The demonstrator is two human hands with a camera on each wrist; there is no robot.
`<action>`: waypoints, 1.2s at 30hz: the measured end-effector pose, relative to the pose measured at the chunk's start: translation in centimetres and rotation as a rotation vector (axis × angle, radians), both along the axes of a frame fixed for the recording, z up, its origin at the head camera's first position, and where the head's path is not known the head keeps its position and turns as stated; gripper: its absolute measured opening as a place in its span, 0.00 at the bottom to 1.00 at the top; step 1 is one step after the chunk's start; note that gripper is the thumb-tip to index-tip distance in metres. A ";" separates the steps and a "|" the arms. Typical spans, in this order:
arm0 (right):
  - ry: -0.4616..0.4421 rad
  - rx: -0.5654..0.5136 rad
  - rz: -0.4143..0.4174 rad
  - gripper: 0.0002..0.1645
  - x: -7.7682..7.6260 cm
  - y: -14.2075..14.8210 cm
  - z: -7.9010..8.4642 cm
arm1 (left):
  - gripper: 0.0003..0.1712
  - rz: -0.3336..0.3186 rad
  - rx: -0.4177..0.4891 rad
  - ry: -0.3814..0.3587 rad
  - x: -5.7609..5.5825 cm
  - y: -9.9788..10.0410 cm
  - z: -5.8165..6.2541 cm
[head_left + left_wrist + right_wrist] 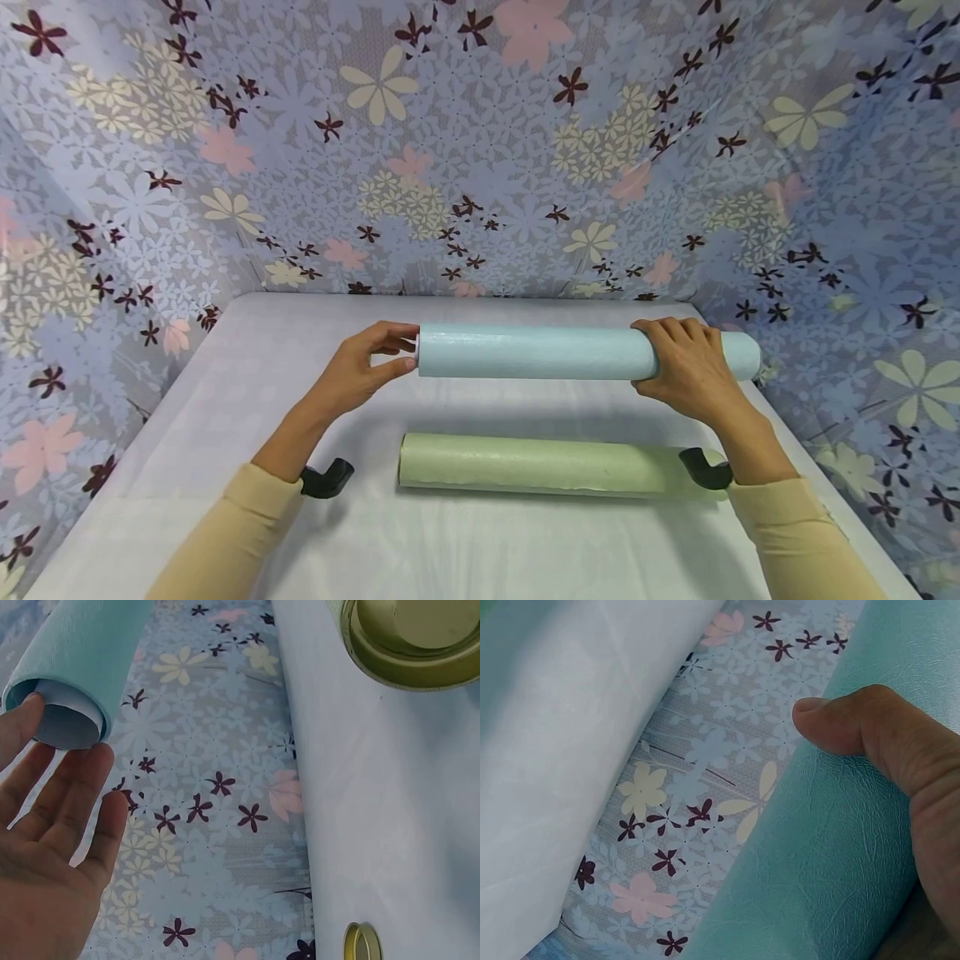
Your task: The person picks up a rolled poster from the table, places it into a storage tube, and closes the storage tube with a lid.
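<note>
My right hand point(690, 367) grips a light-blue tube point(525, 352) near its right end, thumb on the near side and fingers over the top. The tube is level above the table and has a creased, leather-like surface. At its open left end, a rolled white sheet point(71, 701) lines the inside, its edge showing slightly past the rim. My left hand point(360, 367) holds that edge between thumb and fingertips. In the right wrist view, the thumb point(840, 724) presses on the tube's side. Nearer to me, a pale-green tube point(540, 465) lies on the white-covered table point(450, 550).
Flowered cloth point(480, 150) hangs behind the table and along both sides. Black curved pieces point(326, 479) sit at both wrists, the right one overlapping the green tube in the head view. A small gold-coloured ring point(364, 943) shows at the bottom of the left wrist view.
</note>
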State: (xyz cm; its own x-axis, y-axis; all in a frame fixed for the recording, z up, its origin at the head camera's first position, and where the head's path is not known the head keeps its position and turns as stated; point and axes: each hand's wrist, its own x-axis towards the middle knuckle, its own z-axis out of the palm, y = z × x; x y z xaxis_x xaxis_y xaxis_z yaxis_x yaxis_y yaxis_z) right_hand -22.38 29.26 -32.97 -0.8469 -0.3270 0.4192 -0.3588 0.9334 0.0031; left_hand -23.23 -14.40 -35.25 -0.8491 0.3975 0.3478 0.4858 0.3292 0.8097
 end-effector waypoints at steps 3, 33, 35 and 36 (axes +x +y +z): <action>0.003 0.000 -0.003 0.46 0.0 0.0 -0.1 | 0.24 0.014 0.005 0.000 0.0 0.3 0.0; -0.020 -0.004 -0.039 0.46 0.2 0.8 -0.3 | 0.19 0.158 0.014 0.007 -0.5 -1.4 0.1; -0.020 -0.006 -0.038 0.46 0.2 0.8 -0.3 | 0.20 0.185 0.009 0.006 -0.7 -2.0 -0.1; -0.020 -0.006 -0.037 0.46 0.2 0.7 -0.3 | 0.21 0.199 0.006 0.001 -0.8 -2.2 -0.2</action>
State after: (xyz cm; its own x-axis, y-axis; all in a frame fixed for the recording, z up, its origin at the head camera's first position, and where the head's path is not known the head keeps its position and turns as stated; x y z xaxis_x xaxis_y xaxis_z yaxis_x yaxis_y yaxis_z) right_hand -22.17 30.00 -33.32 -0.8665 -0.2929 0.4043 -0.3241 0.9460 -0.0093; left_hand -24.02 -16.64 -35.46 -0.9104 0.2195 0.3508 0.4125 0.4142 0.8114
